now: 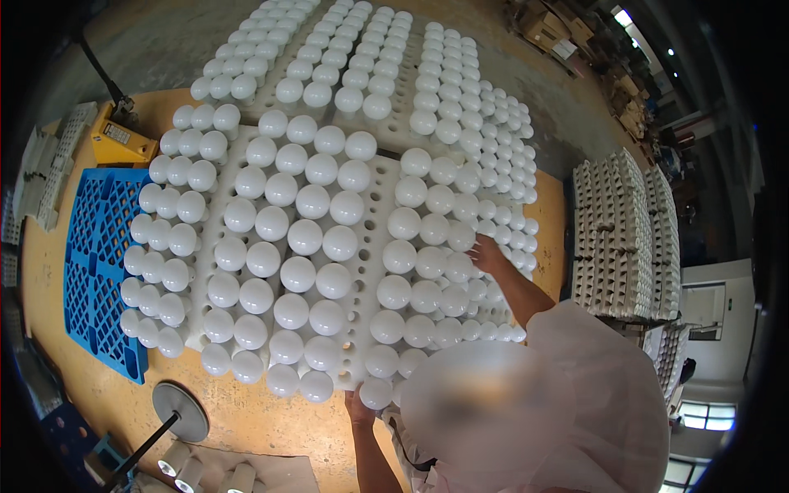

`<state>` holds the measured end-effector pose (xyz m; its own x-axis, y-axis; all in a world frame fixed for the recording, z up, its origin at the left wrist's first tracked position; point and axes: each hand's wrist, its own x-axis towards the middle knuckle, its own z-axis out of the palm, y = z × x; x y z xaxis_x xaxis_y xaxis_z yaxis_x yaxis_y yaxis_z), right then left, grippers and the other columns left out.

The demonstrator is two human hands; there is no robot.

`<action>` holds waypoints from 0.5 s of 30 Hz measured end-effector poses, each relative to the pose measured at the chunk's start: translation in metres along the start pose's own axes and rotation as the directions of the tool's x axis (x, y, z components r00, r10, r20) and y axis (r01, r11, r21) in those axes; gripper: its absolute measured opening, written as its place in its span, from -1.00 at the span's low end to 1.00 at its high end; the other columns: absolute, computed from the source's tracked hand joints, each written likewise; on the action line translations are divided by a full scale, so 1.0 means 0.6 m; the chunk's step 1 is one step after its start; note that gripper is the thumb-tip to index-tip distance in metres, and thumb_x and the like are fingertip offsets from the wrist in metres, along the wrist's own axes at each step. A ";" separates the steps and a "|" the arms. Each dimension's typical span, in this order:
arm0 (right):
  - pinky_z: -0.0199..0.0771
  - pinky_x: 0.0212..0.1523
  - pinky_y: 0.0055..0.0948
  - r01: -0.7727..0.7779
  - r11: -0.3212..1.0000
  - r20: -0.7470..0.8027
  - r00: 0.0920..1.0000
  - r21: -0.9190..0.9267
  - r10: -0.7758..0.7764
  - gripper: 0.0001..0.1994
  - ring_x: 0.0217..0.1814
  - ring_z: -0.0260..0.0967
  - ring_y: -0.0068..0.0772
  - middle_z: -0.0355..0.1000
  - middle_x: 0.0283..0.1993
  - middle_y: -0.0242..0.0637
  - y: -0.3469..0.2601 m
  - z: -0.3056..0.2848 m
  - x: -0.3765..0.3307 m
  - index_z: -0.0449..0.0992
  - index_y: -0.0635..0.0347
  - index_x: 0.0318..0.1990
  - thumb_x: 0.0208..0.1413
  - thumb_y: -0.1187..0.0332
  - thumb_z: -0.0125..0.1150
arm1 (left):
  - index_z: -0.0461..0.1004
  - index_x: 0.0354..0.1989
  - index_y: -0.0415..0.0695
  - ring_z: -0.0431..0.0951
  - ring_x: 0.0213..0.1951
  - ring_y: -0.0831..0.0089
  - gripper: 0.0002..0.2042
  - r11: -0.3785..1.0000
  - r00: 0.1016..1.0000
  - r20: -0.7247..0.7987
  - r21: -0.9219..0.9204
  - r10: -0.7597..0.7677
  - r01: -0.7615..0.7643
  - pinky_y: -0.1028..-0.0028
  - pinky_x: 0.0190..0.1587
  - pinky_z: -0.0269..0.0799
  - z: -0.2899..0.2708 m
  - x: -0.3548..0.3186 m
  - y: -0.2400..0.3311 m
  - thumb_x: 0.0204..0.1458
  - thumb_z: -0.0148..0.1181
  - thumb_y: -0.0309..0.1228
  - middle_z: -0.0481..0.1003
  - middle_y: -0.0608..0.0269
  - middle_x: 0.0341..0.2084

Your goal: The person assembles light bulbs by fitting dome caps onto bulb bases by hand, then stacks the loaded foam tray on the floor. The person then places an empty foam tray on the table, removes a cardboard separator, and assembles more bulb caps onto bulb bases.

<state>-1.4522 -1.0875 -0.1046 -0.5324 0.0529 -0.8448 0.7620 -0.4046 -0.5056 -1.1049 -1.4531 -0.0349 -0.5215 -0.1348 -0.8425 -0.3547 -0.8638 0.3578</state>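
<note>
White globe light bulbs [297, 274] stand in rows in white foam trays [371, 246] with round holes, spread over a wide area before me. At the near end of the right-hand tray, my left hand [359, 408] is closed on the edge, beside the nearest bulbs [376, 392]; its fingertips are partly hidden. My right hand [486, 253] reaches in from the right to the same tray's long side, its fingers curled in at the edge next to a bulb [462, 237]. Bulbs cover part of that grip.
A blue plastic pallet [103, 263] and a yellow pallet jack [123, 135] stand left. Stacked moulded trays [616, 238] rise at right; cardboard boxes [546, 29] are farther back. A pole with a round grey base [180, 412] stands near left. A blurred patch hides part of the near right.
</note>
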 end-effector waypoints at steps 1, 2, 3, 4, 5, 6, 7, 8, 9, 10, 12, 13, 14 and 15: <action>0.32 -0.03 -0.33 0.056 0.998 0.117 0.992 -0.040 -0.051 -0.67 -0.10 0.34 -0.37 0.41 -0.12 -0.38 0.008 -0.018 0.013 0.43 0.02 -0.11 0.04 0.07 0.11 | 0.20 0.19 -0.05 0.48 -0.06 0.25 -0.57 1.000 0.999 0.039 0.009 -0.024 0.023 0.26 -0.07 0.47 0.009 0.011 -0.014 0.10 -0.02 -0.52 0.40 0.15 -0.03; 0.32 -0.03 -0.33 0.064 0.998 0.115 0.992 -0.029 -0.060 -0.67 -0.10 0.34 -0.37 0.41 -0.12 -0.38 0.012 -0.015 0.013 0.43 0.02 -0.11 0.04 0.07 0.11 | 0.21 0.19 -0.06 0.48 -0.06 0.27 -0.58 1.000 1.000 0.011 0.016 -0.017 0.016 0.26 -0.06 0.47 0.007 0.016 -0.016 0.12 -0.02 -0.49 0.40 0.16 -0.03; 0.32 -0.04 -0.33 0.076 0.997 0.113 0.991 -0.032 -0.072 -0.66 -0.10 0.34 -0.37 0.41 -0.12 -0.38 0.014 -0.013 0.012 0.43 0.02 -0.11 0.04 0.07 0.11 | 0.21 0.19 -0.07 0.47 -0.05 0.28 -0.59 1.000 1.000 -0.018 0.023 -0.009 0.009 0.26 -0.06 0.47 0.007 0.020 -0.019 0.13 -0.03 -0.46 0.40 0.17 -0.03; 0.32 -0.04 -0.33 0.083 0.996 0.116 0.990 -0.037 -0.078 -0.66 -0.10 0.34 -0.37 0.41 -0.12 -0.38 0.019 -0.008 0.012 0.43 0.02 -0.10 0.04 0.07 0.11 | 0.21 0.19 -0.07 0.47 -0.05 0.28 -0.59 1.000 1.000 -0.015 0.031 -0.004 0.004 0.26 -0.06 0.47 0.002 0.022 -0.024 0.13 -0.03 -0.46 0.40 0.17 -0.03; 0.32 -0.04 -0.33 0.088 0.995 0.110 0.990 -0.043 -0.083 -0.66 -0.10 0.34 -0.37 0.41 -0.12 -0.38 0.019 0.003 0.019 0.43 0.02 -0.10 0.04 0.06 0.10 | 0.26 0.15 -0.07 0.49 -0.06 0.31 -0.65 0.999 1.000 0.016 0.026 0.027 -0.027 0.30 -0.06 0.48 -0.010 0.019 -0.039 0.16 -0.04 -0.39 0.44 0.21 -0.06; 0.32 -0.04 -0.33 0.091 0.995 0.104 0.991 -0.050 -0.086 -0.66 -0.10 0.34 -0.37 0.41 -0.12 -0.38 0.022 -0.003 0.013 0.43 0.02 -0.10 0.04 0.06 0.10 | 0.31 0.10 -0.07 0.51 -0.07 0.34 -0.69 0.998 0.997 0.046 0.020 0.056 -0.057 0.34 -0.05 0.50 -0.022 0.018 -0.054 0.20 -0.05 -0.32 0.47 0.26 -0.09; 0.32 -0.04 -0.33 0.095 0.994 0.104 0.991 -0.057 -0.089 -0.66 -0.10 0.34 -0.38 0.41 -0.12 -0.38 0.022 -0.001 0.011 0.43 0.02 -0.09 0.05 0.06 0.10 | 0.31 0.10 -0.07 0.51 -0.07 0.34 -0.69 0.998 0.997 0.047 0.026 0.057 -0.058 0.34 -0.05 0.50 -0.023 0.022 -0.058 0.20 -0.05 -0.32 0.47 0.26 -0.09; 0.32 -0.04 -0.33 0.099 0.993 0.102 0.990 -0.066 -0.092 -0.66 -0.10 0.34 -0.38 0.41 -0.12 -0.39 0.021 -0.009 0.003 0.43 0.02 -0.09 0.05 0.06 0.10 | 0.33 0.07 -0.07 0.51 -0.09 0.35 -0.70 0.999 0.998 0.031 0.005 0.054 -0.054 0.36 -0.07 0.50 -0.026 0.027 -0.061 0.19 -0.03 -0.31 0.48 0.27 -0.10; 0.32 -0.04 -0.33 0.103 0.992 0.100 0.990 -0.076 -0.095 -0.66 -0.10 0.34 -0.38 0.41 -0.12 -0.39 0.016 -0.006 0.006 0.43 0.02 -0.09 0.05 0.06 0.10 | 0.35 0.04 -0.07 0.52 -0.11 0.36 -0.71 0.999 0.999 0.016 -0.017 0.049 -0.049 0.38 -0.08 0.50 -0.028 0.033 -0.064 0.18 -0.02 -0.29 0.48 0.28 -0.12; 0.32 -0.04 -0.33 0.107 0.991 0.097 0.990 -0.087 -0.098 -0.65 -0.10 0.34 -0.38 0.41 -0.12 -0.39 0.014 -0.006 0.004 0.43 0.02 -0.08 0.05 0.06 0.09 | 0.35 0.04 -0.07 0.52 -0.11 0.36 -0.71 0.999 0.999 0.016 -0.013 0.046 -0.046 0.38 -0.08 0.50 -0.035 0.038 -0.066 0.18 -0.02 -0.29 0.48 0.28 -0.12; 0.31 -0.04 -0.34 0.111 0.988 0.088 0.991 -0.108 -0.102 -0.65 -0.10 0.34 -0.38 0.41 -0.12 -0.39 0.010 0.000 0.002 0.43 0.01 -0.08 0.05 0.06 0.09 | 0.27 0.16 -0.07 0.47 -0.04 0.32 -0.64 0.998 0.989 0.139 0.023 0.054 -0.058 0.29 -0.02 0.45 -0.058 0.042 -0.073 0.19 -0.04 -0.31 0.42 0.20 -0.05; 0.31 -0.04 -0.34 0.116 0.987 0.084 0.991 -0.114 -0.107 -0.65 -0.10 0.34 -0.38 0.41 -0.12 -0.39 0.004 0.008 0.005 0.43 0.01 -0.07 0.05 0.06 0.09 | 0.27 0.16 -0.07 0.47 -0.04 0.32 -0.64 0.998 0.989 0.142 0.032 0.051 -0.056 0.29 -0.02 0.45 -0.061 0.046 -0.072 0.19 -0.04 -0.31 0.42 0.20 -0.05; 0.31 -0.04 -0.34 0.123 0.985 0.082 0.990 -0.120 -0.113 -0.65 -0.10 0.34 -0.39 0.40 -0.12 -0.39 0.003 0.012 0.001 0.43 0.01 -0.07 0.05 0.06 0.08 | 0.28 0.15 -0.09 0.48 -0.05 0.32 -0.64 0.997 0.993 0.107 0.059 0.038 -0.045 0.29 -0.02 0.45 -0.062 0.050 -0.072 0.19 -0.04 -0.31 0.42 0.20 -0.05; 0.31 -0.04 -0.34 0.130 0.983 0.082 0.989 -0.128 -0.120 -0.65 -0.10 0.34 -0.39 0.40 -0.12 -0.39 0.002 0.014 -0.007 0.43 0.01 -0.07 0.06 0.06 0.08 | 0.29 0.14 -0.10 0.48 -0.05 0.33 -0.64 0.996 0.997 0.072 0.084 0.030 -0.036 0.29 -0.02 0.45 -0.064 0.052 -0.071 0.19 -0.03 -0.30 0.42 0.19 -0.05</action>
<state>-1.4522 -1.0958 -0.1003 -0.6487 0.0257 -0.7606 0.7271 -0.2742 -0.6294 -1.0765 -1.4392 -0.0920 -0.5864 -0.1258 -0.8002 -0.3997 -0.8142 0.4210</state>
